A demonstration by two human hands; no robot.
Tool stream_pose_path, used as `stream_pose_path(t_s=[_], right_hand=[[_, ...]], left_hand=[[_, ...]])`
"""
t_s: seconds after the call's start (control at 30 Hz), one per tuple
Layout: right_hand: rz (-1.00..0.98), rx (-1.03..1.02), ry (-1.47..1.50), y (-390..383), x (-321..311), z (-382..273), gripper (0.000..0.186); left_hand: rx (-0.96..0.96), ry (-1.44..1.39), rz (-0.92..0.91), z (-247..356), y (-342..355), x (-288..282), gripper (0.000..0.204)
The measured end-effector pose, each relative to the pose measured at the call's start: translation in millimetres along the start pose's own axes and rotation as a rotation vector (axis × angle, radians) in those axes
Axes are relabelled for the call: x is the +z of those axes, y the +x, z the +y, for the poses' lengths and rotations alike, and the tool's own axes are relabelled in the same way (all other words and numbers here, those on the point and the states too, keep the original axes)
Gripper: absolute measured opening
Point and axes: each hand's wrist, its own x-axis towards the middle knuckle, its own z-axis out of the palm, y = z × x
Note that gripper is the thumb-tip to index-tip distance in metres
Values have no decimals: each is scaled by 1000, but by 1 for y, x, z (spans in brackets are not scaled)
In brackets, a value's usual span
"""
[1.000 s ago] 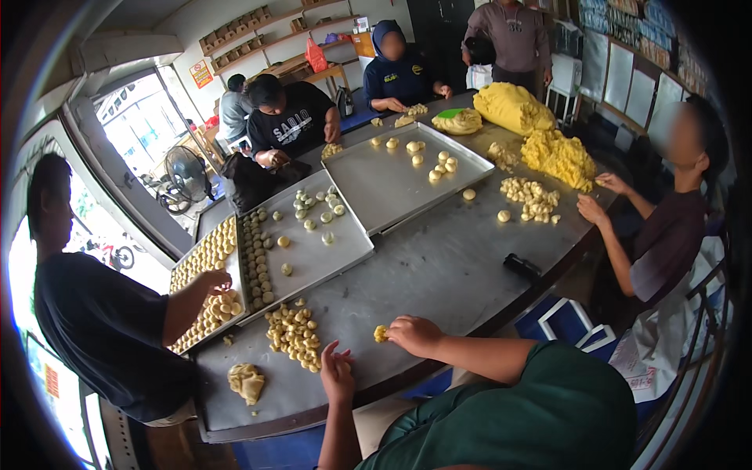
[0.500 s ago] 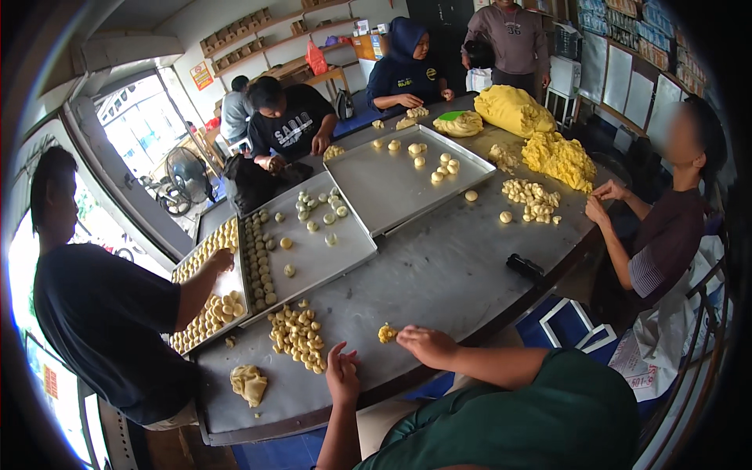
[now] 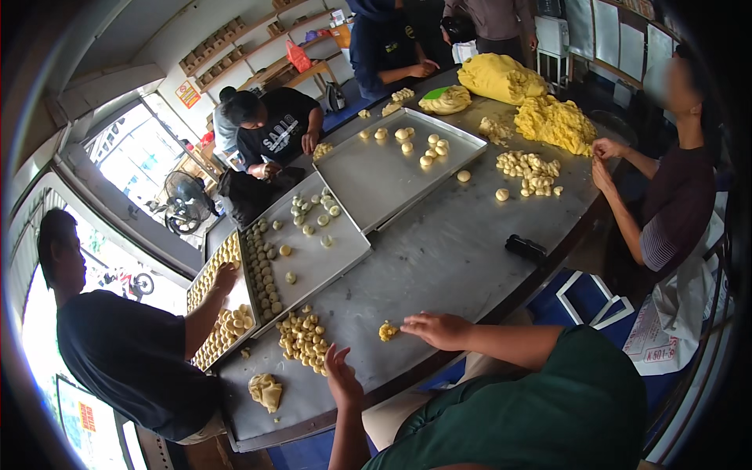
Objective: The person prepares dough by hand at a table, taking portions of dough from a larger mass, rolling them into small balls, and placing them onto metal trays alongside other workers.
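Observation:
Over the near edge of the metal table (image 3: 439,270), my left hand (image 3: 342,377) is raised with its fingers apart and nothing visible in it. It is nearest to a heap of small pale dough balls (image 3: 304,337). My right hand (image 3: 437,330) is stretched out flat, palm down, also holding nothing that I can see. Just left of its fingertips sits a small crumbly yellow lump (image 3: 388,330), apart from the hand. A loose folded piece of dough (image 3: 265,392) lies at the table's near left corner.
Metal trays (image 3: 352,180) with round dough balls cover the table's far side. A co-worker (image 3: 129,352) reaches over the left tray. Another (image 3: 674,172) works at right beside a big yellow crumbly mass (image 3: 556,125). A black object (image 3: 526,247) lies by the right edge.
The whole view has shifted and tilted slightly. My left hand's fingers have spread, and my right hand has drawn a little away from the yellow lump. The co-worker at left still reaches over the tray.

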Motion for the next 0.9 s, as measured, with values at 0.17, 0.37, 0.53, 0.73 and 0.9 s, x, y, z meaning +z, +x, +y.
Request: stream_pose_path(t_s=[0.17,0.37,0.53,0.73,0.9], right_hand=[[216,-47,-462,-6,-39,10,43],[284,99,-156,24,-30,13,41],[255,152,-165,24,-29,11,41],[270,133,-137,22,-22,10,37],[260,137,-181,21,-30,11,34]], left_hand=[[225,930,-210,-3,-10,-11,48],[249,631,-69,44,21,-8,31],[418,686,68,5,34,-3,28],[134,988,-326,48,-17,-39,36],[562,597,50,103,10,-6,30]])
